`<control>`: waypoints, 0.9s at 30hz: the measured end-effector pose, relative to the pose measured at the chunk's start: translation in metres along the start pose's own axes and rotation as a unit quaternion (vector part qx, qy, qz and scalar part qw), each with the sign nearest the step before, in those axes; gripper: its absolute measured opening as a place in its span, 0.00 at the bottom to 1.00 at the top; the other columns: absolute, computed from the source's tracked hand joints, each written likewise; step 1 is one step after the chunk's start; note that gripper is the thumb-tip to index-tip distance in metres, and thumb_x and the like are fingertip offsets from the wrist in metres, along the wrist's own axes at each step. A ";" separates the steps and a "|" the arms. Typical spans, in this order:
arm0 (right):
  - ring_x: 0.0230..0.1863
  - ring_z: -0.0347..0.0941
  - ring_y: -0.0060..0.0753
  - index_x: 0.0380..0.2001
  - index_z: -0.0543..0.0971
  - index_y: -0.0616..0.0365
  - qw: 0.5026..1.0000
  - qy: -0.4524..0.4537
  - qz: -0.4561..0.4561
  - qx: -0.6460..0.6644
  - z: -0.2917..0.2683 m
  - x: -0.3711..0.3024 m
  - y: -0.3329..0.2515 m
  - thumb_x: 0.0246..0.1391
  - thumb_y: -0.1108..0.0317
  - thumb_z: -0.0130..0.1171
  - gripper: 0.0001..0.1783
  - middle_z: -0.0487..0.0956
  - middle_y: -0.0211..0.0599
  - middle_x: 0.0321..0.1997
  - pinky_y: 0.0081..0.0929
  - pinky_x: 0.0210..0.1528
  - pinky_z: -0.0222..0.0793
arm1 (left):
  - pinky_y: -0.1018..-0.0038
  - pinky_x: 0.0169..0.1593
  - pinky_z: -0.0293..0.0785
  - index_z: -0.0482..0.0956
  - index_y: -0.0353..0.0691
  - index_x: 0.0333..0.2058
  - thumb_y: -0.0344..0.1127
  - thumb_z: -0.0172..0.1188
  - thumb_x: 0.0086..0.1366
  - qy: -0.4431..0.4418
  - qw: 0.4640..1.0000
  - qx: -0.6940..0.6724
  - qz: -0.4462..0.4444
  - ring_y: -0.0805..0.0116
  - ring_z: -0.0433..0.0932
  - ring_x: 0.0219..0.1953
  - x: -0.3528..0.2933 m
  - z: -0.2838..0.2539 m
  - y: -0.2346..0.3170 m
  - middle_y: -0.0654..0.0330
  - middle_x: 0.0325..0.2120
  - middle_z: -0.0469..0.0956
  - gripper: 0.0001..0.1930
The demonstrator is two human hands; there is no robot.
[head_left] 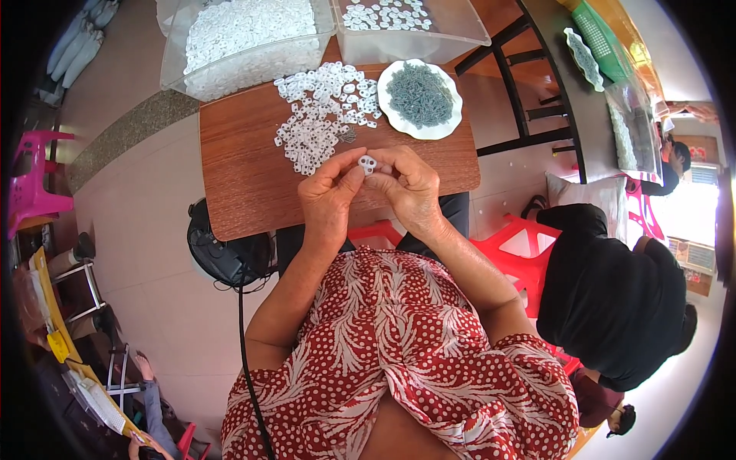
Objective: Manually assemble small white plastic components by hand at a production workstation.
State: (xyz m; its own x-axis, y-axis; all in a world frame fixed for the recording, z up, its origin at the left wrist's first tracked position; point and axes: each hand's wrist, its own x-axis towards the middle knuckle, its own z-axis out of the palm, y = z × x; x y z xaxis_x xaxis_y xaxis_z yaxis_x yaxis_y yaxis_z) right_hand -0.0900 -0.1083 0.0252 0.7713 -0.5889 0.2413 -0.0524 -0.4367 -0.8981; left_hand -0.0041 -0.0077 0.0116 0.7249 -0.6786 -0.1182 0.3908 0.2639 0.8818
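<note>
Both hands meet over the near edge of a brown wooden table (245,169). Between their fingertips is a small white plastic piece with round holes (368,163). My left hand (331,192) pinches it from the left, thumb against forefinger. From the right, my right hand (406,184) grips the same piece. Just beyond the fingers lies a loose heap of similar white plastic pieces (310,134), with a few small metal-looking bits (347,135) at its edge. A white scalloped plate (442,130) to the right holds many thin grey-blue parts (420,95).
Two clear plastic bins (253,73) (460,38) with white pieces stand at the far edge. A black bag (218,245) with a cable is at left below the table. Close on my right, a person in black (606,299) is beside a red stool (517,249). A dark table (556,61) stands farther right.
</note>
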 end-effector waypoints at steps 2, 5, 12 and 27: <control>0.27 0.63 0.18 0.38 0.77 0.61 1.000 0.003 -0.001 -0.001 0.002 -0.001 -0.003 0.40 0.83 0.61 0.17 0.71 0.27 0.28 0.16 0.30 0.62 | 0.85 0.32 0.69 0.76 0.31 0.43 0.25 0.56 0.59 0.005 1.000 -0.012 0.002 0.79 0.72 0.29 -0.001 0.000 -0.001 0.62 0.31 0.77 0.12; 0.27 0.63 0.18 0.38 0.77 0.61 1.000 0.008 -0.006 0.006 0.004 -0.001 -0.004 0.40 0.82 0.62 0.18 0.71 0.28 0.28 0.16 0.30 0.62 | 0.85 0.32 0.70 0.76 0.31 0.42 0.25 0.57 0.59 0.020 0.999 -0.026 -0.006 0.80 0.72 0.29 -0.001 0.001 0.001 0.62 0.31 0.77 0.12; 0.28 0.64 0.19 0.38 0.77 0.63 0.998 0.041 -0.051 0.008 0.005 -0.003 -0.003 0.40 0.83 0.61 0.17 0.71 0.29 0.28 0.16 0.30 0.62 | 0.84 0.36 0.70 0.77 0.32 0.42 0.26 0.57 0.59 -0.012 1.000 -0.015 0.010 0.79 0.73 0.32 -0.002 0.000 0.004 0.61 0.34 0.77 0.12; 0.28 0.63 0.20 0.40 0.76 0.63 0.995 0.062 -0.071 -0.004 0.008 -0.006 -0.011 0.42 0.81 0.61 0.17 0.72 0.30 0.28 0.15 0.30 0.62 | 0.87 0.37 0.69 0.76 0.34 0.43 0.26 0.56 0.60 0.004 0.996 0.026 0.079 0.82 0.70 0.33 -0.009 0.007 0.009 0.66 0.34 0.74 0.11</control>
State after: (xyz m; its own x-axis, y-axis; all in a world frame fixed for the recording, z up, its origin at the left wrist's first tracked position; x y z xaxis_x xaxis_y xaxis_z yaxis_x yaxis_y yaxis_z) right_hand -0.0884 -0.0945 0.0308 0.6865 -0.6002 0.4104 0.0459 -0.5275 -0.8483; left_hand -0.0111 -0.0036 0.0235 0.7795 -0.6260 0.0215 0.2407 0.3311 0.9124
